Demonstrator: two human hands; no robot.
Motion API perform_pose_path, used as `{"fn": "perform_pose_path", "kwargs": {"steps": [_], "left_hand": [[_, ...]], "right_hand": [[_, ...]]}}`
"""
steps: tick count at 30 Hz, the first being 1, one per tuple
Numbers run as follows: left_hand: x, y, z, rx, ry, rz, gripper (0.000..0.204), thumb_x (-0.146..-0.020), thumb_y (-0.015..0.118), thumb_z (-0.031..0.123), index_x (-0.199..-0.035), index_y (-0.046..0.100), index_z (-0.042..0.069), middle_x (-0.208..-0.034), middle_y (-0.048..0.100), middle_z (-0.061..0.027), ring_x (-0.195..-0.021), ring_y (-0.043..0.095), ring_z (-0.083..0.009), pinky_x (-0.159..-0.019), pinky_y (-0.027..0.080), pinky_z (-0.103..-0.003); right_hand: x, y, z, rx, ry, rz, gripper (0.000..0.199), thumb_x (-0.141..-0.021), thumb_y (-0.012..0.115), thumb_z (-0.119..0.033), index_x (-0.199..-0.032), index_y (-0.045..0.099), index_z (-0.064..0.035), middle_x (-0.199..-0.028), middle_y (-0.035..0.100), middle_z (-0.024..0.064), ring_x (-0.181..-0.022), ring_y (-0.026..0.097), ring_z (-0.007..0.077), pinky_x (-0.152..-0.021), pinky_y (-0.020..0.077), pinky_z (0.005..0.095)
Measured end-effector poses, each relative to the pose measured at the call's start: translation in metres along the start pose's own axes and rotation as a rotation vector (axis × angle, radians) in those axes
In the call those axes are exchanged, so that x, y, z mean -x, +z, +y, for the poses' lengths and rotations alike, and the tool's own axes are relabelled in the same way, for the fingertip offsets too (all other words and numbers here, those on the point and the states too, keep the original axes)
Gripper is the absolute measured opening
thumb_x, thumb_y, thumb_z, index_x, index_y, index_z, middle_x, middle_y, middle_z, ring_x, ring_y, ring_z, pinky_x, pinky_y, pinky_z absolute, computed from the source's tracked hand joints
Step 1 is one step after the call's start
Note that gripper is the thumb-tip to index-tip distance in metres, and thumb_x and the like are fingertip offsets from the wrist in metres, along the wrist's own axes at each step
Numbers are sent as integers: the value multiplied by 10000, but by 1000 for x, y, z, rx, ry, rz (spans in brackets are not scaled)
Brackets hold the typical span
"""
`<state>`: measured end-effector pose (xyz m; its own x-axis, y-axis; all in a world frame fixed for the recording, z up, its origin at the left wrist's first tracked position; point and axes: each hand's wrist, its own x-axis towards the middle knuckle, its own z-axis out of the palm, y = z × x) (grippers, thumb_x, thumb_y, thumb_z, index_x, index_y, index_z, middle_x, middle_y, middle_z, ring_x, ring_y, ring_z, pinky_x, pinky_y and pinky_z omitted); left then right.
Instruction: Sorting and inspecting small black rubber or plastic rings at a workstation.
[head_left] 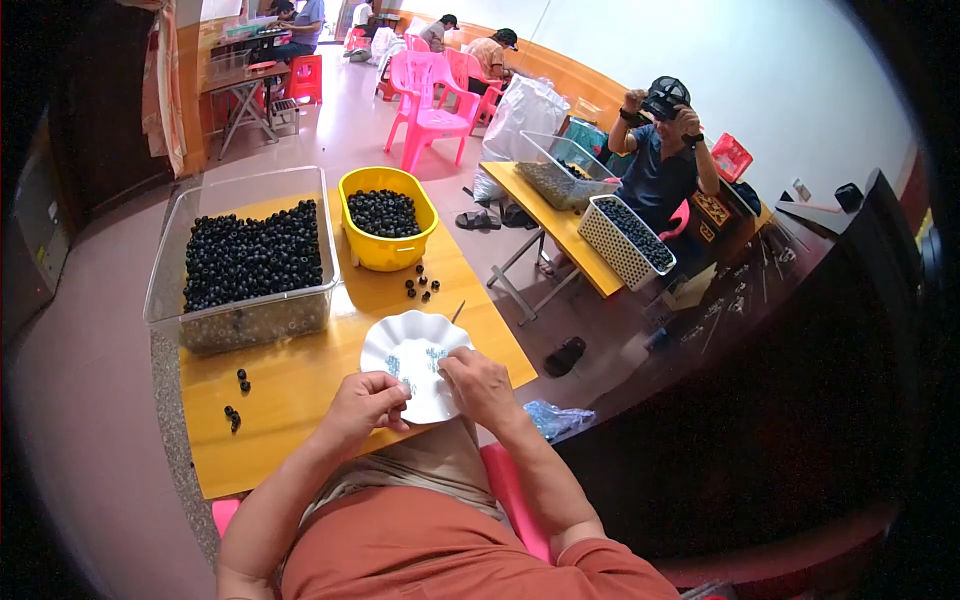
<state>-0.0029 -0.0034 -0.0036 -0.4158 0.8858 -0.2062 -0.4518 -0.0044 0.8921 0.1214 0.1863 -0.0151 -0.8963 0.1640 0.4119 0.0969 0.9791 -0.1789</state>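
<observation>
Head view: two hands [425,395] over one white plate [408,355].

A yellow-topped table [300,375] is seen. A clear plastic bin [245,255] of dark beads is set at its far left corner, and a yellow tub [388,248] of beads at the far edge. A white scalloped dish [412,352] lies near the front edge. Loose beads [421,286] are scattered mid-surface, others [238,396] toward the left edge.

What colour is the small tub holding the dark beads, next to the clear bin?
Yellow tub, clearest in the head view.
</observation>
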Motion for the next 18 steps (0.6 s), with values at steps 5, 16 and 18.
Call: {"fn": "perform_pose_path", "kwargs": {"steps": [5,16,18], "left_hand": [[-2,-1,-6,-94,37,-10,157,-909,632,150,-866,620,-1,-764,610,-45,-587,591,-112,-595,576,-297],[-3,2,-12,-199,134,-28,167,-917,630,148,-883,636,-16,-762,625,-34,-626,611,-108,-569,532,-258],[-2,5,-10,-209,134,-22,171,-918,630,150,-885,638,-18,-766,629,-34,-627,608,-106,-571,530,-258]], "right_hand": [[-5,-3,-20,-597,-2,212,153,-920,596,-152,-965,648,-15,-869,646,131,-754,640,263,-655,504,352],[1,-2,-28,-1108,250,-212,200,-966,561,-156,-913,639,20,-747,611,44,-633,559,92,-554,475,247],[3,0,-26,-1207,265,-201,184,-969,551,-135,-922,624,27,-761,610,30,-634,580,78,-547,508,229]]}}
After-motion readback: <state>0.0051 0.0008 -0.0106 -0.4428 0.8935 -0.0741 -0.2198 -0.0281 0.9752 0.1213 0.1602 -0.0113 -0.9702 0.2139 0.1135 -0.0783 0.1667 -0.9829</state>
